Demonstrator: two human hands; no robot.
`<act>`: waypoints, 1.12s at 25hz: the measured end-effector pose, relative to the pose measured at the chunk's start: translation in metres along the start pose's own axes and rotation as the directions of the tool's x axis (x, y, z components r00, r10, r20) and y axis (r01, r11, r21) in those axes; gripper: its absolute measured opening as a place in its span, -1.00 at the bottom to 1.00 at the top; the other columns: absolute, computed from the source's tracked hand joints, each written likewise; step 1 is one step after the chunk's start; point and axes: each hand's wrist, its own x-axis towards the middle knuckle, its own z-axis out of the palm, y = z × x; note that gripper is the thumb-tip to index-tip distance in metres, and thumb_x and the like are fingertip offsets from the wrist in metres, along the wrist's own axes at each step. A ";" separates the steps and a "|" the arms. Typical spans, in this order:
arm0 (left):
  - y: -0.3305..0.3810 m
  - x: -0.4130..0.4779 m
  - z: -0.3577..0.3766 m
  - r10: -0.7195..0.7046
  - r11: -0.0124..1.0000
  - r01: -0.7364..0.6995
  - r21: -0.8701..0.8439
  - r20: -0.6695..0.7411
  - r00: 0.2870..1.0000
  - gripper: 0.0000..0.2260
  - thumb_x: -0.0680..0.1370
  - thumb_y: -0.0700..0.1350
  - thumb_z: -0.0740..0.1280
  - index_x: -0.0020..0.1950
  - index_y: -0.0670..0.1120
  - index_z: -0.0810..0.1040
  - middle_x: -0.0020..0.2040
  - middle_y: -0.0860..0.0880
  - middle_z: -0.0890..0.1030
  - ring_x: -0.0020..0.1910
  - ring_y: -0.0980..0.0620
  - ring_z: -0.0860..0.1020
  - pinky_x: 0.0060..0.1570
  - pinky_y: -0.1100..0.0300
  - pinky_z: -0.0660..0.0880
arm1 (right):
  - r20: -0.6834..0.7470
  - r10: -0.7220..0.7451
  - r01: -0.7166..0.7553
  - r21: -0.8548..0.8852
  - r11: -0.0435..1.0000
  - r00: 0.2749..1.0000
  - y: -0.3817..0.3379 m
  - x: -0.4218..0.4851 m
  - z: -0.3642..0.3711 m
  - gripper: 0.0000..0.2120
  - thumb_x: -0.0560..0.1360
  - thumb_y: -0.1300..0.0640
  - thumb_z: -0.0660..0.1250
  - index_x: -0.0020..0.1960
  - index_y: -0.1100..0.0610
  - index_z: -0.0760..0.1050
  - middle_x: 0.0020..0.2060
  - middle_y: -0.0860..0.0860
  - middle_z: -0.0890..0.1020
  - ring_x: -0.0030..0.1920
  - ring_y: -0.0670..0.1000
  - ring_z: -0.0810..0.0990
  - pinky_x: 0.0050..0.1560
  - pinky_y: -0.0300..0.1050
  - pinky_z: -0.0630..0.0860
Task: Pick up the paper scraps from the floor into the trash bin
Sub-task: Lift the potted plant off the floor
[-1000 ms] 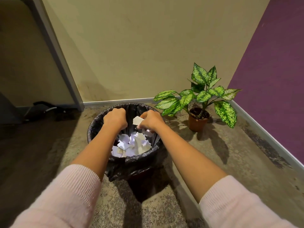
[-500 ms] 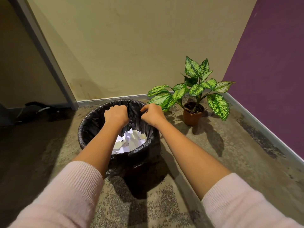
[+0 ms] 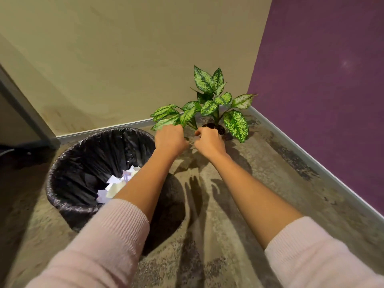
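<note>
In the head view, your left hand (image 3: 170,140) is curled into a fist with its back towards you, and no paper shows in it. Your right hand (image 3: 209,142) is just beside it, apart from it, fingers curled in too, thumb and forefinger close together with nothing visible between them. Both hands are held past the right edge of the trash bin (image 3: 62,163), in front of the potted plant (image 3: 207,104) in the corner. Your left forearm crosses above the bin's right rim. The bin stands on the floor (image 3: 270,183) to your left, lined with a black bag. The paper scraps (image 3: 116,187) lie inside it in a white pile, partly hidden behind your forearm.
</note>
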 end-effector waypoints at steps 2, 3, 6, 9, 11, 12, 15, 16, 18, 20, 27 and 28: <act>0.021 0.001 0.022 0.026 1.000 -0.026 -0.013 0.050 0.998 -0.76 0.47 -0.04 0.33 0.08 -0.12 0.53 0.06 -0.16 0.62 0.10 -0.20 0.56 -0.05 0.02 0.45 | 0.011 0.032 -0.032 -0.066 0.997 0.999 0.029 0.002 0.000 -0.66 0.47 0.17 0.30 0.23 0.05 0.54 0.15 0.15 0.61 0.18 0.21 0.56 0.04 0.00 0.50; 0.032 0.002 0.036 0.036 0.999 -0.035 -0.008 0.078 0.996 -0.73 0.48 -0.02 0.33 0.11 -0.12 0.52 0.09 -0.16 0.61 0.13 -0.19 0.54 0.01 -0.01 0.46 | 0.011 0.047 -0.046 -0.091 0.995 0.999 0.045 0.004 0.003 -0.66 0.46 0.15 0.30 0.24 0.05 0.53 0.15 0.16 0.61 0.20 0.21 0.55 0.05 0.00 0.50; 0.054 0.005 0.082 0.041 0.998 -0.051 0.046 0.198 0.979 -0.58 0.49 0.06 0.32 0.28 -0.12 0.47 0.27 -0.18 0.51 0.32 -0.19 0.42 0.24 -0.10 0.37 | 0.021 0.066 -0.062 -0.177 0.982 0.998 0.090 0.012 0.020 -0.60 0.48 0.14 0.28 0.31 0.08 0.46 0.20 0.16 0.56 0.31 0.20 0.42 0.14 0.04 0.48; 0.064 0.009 0.121 0.028 0.995 -0.055 0.081 0.306 0.952 -0.43 0.53 0.09 0.29 0.47 -0.12 0.29 0.48 -0.19 0.31 0.51 -0.18 0.18 0.40 -0.13 0.22 | 0.045 0.099 -0.085 -0.233 0.969 0.994 0.126 0.019 0.038 -0.60 0.53 0.12 0.24 0.36 0.09 0.40 0.26 0.15 0.50 0.38 0.18 0.34 0.23 0.07 0.44; 0.068 0.013 0.140 0.001 0.995 -0.039 0.095 0.372 0.928 -0.37 0.56 0.12 0.26 0.54 -0.12 0.19 0.56 -0.18 0.17 0.57 -0.17 0.04 0.44 -0.13 0.15 | 0.091 0.130 -0.101 -0.272 0.957 0.987 0.143 0.023 0.047 -0.57 0.51 0.09 0.28 0.37 0.09 0.38 0.29 0.15 0.48 0.39 0.20 0.34 0.26 0.07 0.42; 0.070 0.014 0.147 -0.013 0.995 -0.029 0.099 0.403 0.915 -0.37 0.57 0.12 0.25 0.55 -0.12 0.16 0.58 -0.19 0.11 0.58 -0.17 -0.01 0.45 -0.12 0.13 | 0.114 0.151 -0.114 -0.281 0.953 0.982 0.149 0.026 0.050 -0.54 0.49 0.07 0.30 0.37 0.09 0.37 0.31 0.15 0.47 0.40 0.20 0.33 0.28 0.08 0.41; 0.077 0.021 0.163 -0.037 0.993 -0.021 0.114 0.487 0.873 -0.36 0.60 0.12 0.20 0.58 -0.13 0.08 0.59 -0.22 -0.02 0.58 -0.18 -0.12 0.48 -0.13 0.08 | 0.156 0.196 -0.145 -0.291 0.946 0.968 0.164 0.037 0.055 -0.44 0.46 -0.03 0.33 0.41 0.10 0.31 0.36 0.15 0.42 0.44 0.23 0.28 0.33 0.13 0.36; 0.079 0.024 0.166 -0.037 0.992 -0.029 0.121 0.507 0.861 -0.36 0.61 0.11 0.19 0.59 -0.13 0.05 0.60 -0.22 -0.05 0.58 -0.19 -0.14 0.49 -0.13 0.06 | 0.171 0.206 -0.150 -0.295 0.944 0.963 0.167 0.042 0.055 -0.41 0.46 -0.04 0.33 0.43 0.10 0.28 0.38 0.15 0.42 0.45 0.23 0.26 0.35 0.14 0.33; 0.081 0.029 0.168 -0.038 0.989 -0.043 0.139 0.534 0.844 -0.36 0.62 0.10 0.17 0.60 -0.12 0.01 0.60 -0.22 -0.09 0.58 -0.19 -0.16 0.50 -0.12 0.04 | 0.213 0.233 -0.162 -0.306 0.938 0.949 0.172 0.050 0.056 -0.37 0.47 -0.07 0.32 0.46 0.08 0.21 0.40 0.17 0.39 0.48 0.24 0.20 0.37 0.15 0.29; 0.081 0.036 0.167 -0.046 0.987 -0.048 0.154 0.554 0.831 -0.36 0.63 0.09 0.16 0.60 -0.12 -0.02 0.60 -0.22 -0.11 0.58 -0.19 -0.17 0.51 -0.12 0.03 | 0.249 0.265 -0.179 -0.320 0.930 0.932 0.173 0.056 0.054 -0.35 0.49 -0.08 0.29 0.50 0.03 0.14 0.45 0.19 0.31 0.50 0.25 0.14 0.40 0.14 0.26; 0.086 0.043 0.133 -0.057 0.991 -0.031 0.130 0.621 0.782 -0.34 0.64 0.16 0.08 0.60 -0.15 -0.05 0.60 -0.19 -0.10 0.58 -0.17 -0.17 0.51 -0.12 0.02 | 0.265 0.330 -0.242 -0.314 0.918 0.906 0.164 0.065 0.016 -0.46 0.57 -0.01 0.22 0.51 0.10 0.24 0.50 0.24 0.17 0.51 0.23 0.12 0.50 0.05 0.12; 0.088 0.042 0.125 -0.057 0.991 -0.030 0.129 0.625 0.779 -0.32 0.63 0.17 0.09 0.60 -0.17 -0.06 0.60 -0.19 -0.10 0.58 -0.16 -0.17 0.51 -0.12 0.02 | 0.260 0.336 -0.254 -0.301 0.919 0.905 0.160 0.063 0.007 -0.43 0.58 -0.03 0.22 0.52 0.12 0.20 0.51 0.23 0.17 0.53 0.22 0.09 0.52 0.06 0.10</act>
